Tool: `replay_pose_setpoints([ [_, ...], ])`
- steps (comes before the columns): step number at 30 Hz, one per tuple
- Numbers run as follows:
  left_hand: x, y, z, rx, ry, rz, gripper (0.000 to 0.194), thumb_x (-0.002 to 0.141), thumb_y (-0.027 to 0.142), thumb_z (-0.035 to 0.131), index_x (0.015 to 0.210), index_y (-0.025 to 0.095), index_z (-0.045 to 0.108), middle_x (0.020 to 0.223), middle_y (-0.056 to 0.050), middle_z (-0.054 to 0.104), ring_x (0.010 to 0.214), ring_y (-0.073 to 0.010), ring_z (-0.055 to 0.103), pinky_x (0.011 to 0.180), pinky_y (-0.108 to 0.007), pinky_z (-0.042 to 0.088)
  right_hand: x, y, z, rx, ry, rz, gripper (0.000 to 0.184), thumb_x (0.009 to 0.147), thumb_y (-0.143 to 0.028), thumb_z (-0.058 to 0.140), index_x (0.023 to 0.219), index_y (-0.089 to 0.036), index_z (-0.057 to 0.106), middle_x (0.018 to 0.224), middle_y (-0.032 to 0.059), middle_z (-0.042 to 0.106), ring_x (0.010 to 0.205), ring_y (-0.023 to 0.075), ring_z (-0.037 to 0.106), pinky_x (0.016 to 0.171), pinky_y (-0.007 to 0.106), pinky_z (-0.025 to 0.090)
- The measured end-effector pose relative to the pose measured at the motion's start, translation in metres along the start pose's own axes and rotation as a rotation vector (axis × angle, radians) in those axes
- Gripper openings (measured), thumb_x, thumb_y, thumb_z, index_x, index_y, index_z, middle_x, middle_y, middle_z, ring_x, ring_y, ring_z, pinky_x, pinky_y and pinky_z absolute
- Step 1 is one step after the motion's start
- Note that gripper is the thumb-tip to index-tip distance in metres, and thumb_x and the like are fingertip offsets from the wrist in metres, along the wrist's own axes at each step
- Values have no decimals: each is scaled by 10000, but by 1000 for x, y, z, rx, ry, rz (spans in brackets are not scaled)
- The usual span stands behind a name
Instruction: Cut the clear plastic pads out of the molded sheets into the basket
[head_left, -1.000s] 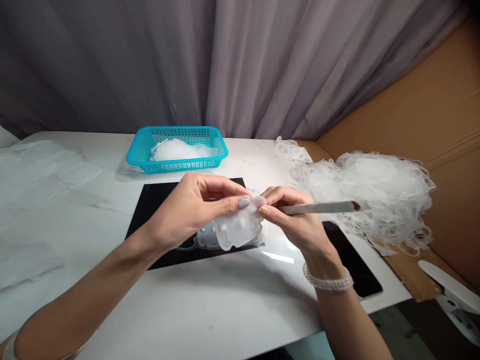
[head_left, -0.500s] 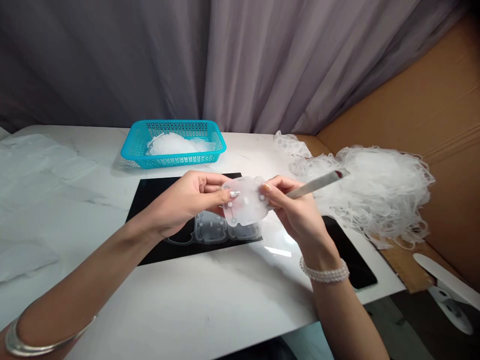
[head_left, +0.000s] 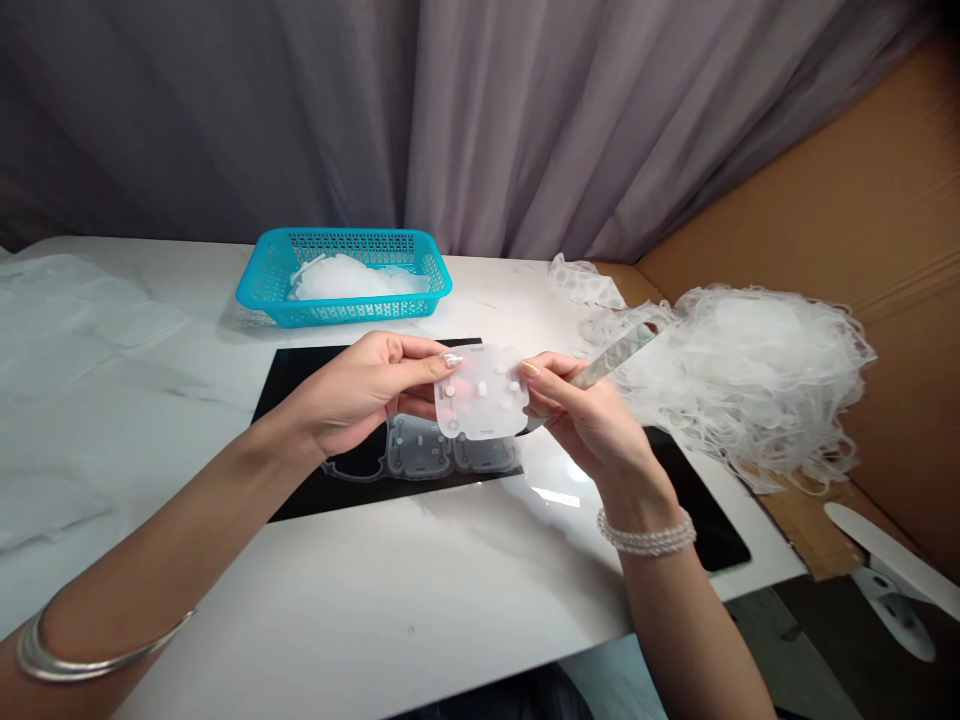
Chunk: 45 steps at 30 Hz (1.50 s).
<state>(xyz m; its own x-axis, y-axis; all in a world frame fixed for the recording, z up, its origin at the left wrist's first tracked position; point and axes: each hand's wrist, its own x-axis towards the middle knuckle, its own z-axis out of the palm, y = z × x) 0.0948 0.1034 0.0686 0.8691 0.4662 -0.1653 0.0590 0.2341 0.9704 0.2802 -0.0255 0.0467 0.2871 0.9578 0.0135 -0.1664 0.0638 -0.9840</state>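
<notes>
Between both hands is a thin translucent white silicone piece (head_left: 484, 415), roughly square with wavy edges and small raised bumps. My left hand (head_left: 375, 390) pinches its left edge, thumb on top. My right hand (head_left: 585, 400) pinches its right edge and also keeps a flat, slim-handled tool (head_left: 619, 355) between thumb and palm; its handle points up and right, and its working tip is mostly hidden. Below, a translucent sheet (head_left: 420, 447) with two similar shapes and an outline frame at its left lies on a black mat (head_left: 300, 400).
A blue plastic basket (head_left: 337, 318) with white translucent pieces stands at the back. On the right sits a big heap of translucent scraps (head_left: 757, 380) against a brown cardboard panel (head_left: 862, 220). Translucent sheets (head_left: 82, 310) lie at the left. Another black panel (head_left: 697, 500) lies under my right wrist.
The silicone piece has turned to face me more squarely and shifted slightly left. The tool's handle has rolled and dipped a little in my right hand. The view has shifted slightly.
</notes>
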Motion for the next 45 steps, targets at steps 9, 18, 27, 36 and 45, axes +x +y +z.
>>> replay_pose_setpoints([
  [9,5,-6,1,-268,206,-131,574,922,530,572,1354,154,572,1384,-190,594,1196,-319,621,1014,-465,489,-3,1,8,-355,273,-243,244,837,-433,734,748,-210,695,652,0,588,573,131,449,546,293,365],
  [18,13,-17,4,-680,-4,-286,663,993,555,274,1333,50,537,1293,-228,640,1109,-354,663,910,-471,518,-6,-2,4,-371,311,-286,499,987,-574,437,859,-229,773,703,41,626,550,142,422,542,320,356],
  [27,11,-11,0,-700,-31,-266,653,985,542,300,1334,47,545,1301,-225,639,1123,-393,656,912,-501,509,1,1,-8,-107,378,-221,546,976,-575,438,753,-187,750,645,47,605,489,112,311,487,310,291],
  [36,11,-11,-4,-747,-143,-247,696,1023,530,198,1422,23,461,1318,-268,608,1187,-415,612,947,-532,471,0,3,-5,-136,398,-200,567,963,-587,444,731,-165,743,552,16,551,472,96,319,506,291,285],
  [45,9,-9,-1,-738,-96,-257,685,1017,524,213,1382,25,508,1299,-252,628,1146,-389,642,883,-492,517,1,7,0,-150,371,-168,596,940,-632,456,736,-153,747,606,35,609,475,89,281,493,288,247],
])
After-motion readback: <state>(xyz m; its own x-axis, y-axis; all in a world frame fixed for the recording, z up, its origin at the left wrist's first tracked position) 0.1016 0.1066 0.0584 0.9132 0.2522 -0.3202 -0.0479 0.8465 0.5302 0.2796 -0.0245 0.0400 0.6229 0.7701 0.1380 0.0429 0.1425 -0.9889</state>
